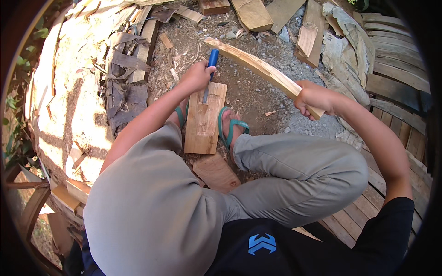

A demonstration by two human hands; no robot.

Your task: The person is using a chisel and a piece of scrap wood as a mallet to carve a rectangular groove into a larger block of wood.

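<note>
My left hand [197,76] is closed around a chisel [213,58] with a blue handle, its metal blade pointing down at a wooden block [201,133]. The blade's tip meets the upper part of the block, around a rough, cut patch. Gripped at one end in my right hand [314,97] is a long piece of wood [255,66], whose far end reaches up beside the top of the chisel handle. Whether that end touches the handle, I cannot tell. The block lies between my two feet in green flip-flops [225,126].
Under the block's near end lies another wood piece [216,172]. Several offcuts [252,14] are strewn at the far side, with torn paper sacking [343,60] at the right. Wooden slats [396,69] line the right side. Dark bark-like scraps [125,69] lie at the left.
</note>
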